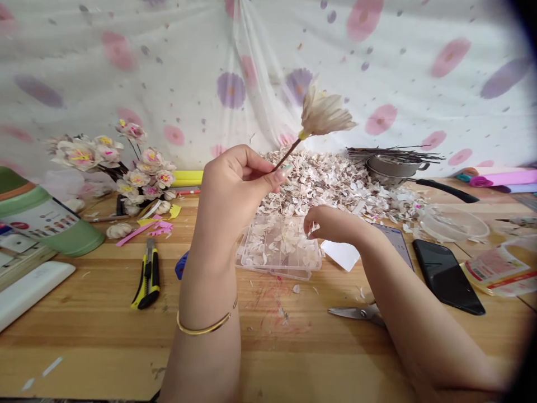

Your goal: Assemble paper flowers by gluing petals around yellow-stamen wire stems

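Note:
My left hand (239,184) is raised in the middle, its thumb and fingers pinching the thin brown stem of a handmade flower (325,115). The flower's pale, papery petals tilt to the upper right, with a yellow wrap at their base. Lower and to the right, my right hand (325,223) hangs over the right side of a clear plastic tray (251,261) with loose pale petals (287,242) in it. Its fingers curl downward and are closed; whatever they may hold is hidden.
Behind the tray spreads a large petal heap (323,182). Scissors (354,312) lie by my right forearm, a black phone (448,274) farther right. A yellow-black utility knife (146,274) and finished flowers (145,173) are on the left. A small pan (396,168) bearing thin sticks stands behind.

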Motion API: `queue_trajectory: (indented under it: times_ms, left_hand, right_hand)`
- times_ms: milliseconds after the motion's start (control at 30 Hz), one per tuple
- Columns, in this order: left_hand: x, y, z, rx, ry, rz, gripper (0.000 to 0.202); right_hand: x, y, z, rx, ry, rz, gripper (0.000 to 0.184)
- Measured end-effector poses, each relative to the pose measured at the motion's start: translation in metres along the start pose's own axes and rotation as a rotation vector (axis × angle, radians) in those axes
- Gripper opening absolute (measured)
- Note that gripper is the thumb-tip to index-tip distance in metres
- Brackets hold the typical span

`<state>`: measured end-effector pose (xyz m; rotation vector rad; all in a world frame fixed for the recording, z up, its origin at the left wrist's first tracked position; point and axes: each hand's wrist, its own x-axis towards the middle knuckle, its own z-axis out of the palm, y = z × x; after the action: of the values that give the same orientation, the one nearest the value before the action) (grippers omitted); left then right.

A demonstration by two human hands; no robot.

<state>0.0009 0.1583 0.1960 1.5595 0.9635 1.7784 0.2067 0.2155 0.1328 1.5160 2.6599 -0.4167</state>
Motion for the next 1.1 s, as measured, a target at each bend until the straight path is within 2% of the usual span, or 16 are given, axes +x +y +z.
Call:
queue_trajectory:
  times_ms: [133,300,467,733,967,1100]
  left_hand:
    - [0.000,0.004,-0.003,-0.014,-0.020,-0.017,0.042]
    - [0.000,0.007,-0.005,0.001,-0.011,-0.001,0.038]
    - [0.001,0.005,-0.006,0.028,0.001,0.105,0.024]
    - [0.003,-0.003,-0.007,0.035,-0.024,0.154,0.028]
    - [0.001,-0.002,-0.005,0.040,-0.023,0.166,0.027]
    - [-0.001,0.002,-0.004,0.039,-0.040,0.133,0.027]
  right_hand:
    - [0.003,0.002,0.008,-0.038,-0.099,0.051,0.018]
    - [0.011,0.004,0.016,-0.082,-0.130,0.063,0.022]
    - [0.007,-0.005,0.010,-0.096,-0.157,0.077,0.016]
    - [-0.002,-0.010,-0.003,-0.069,-0.200,0.092,0.019]
    - [-0.001,-0.024,0.008,-0.096,-0.276,-0.006,0.031]
    - [0.003,-0.024,0.014,-0.106,-0.283,-0.047,0.029]
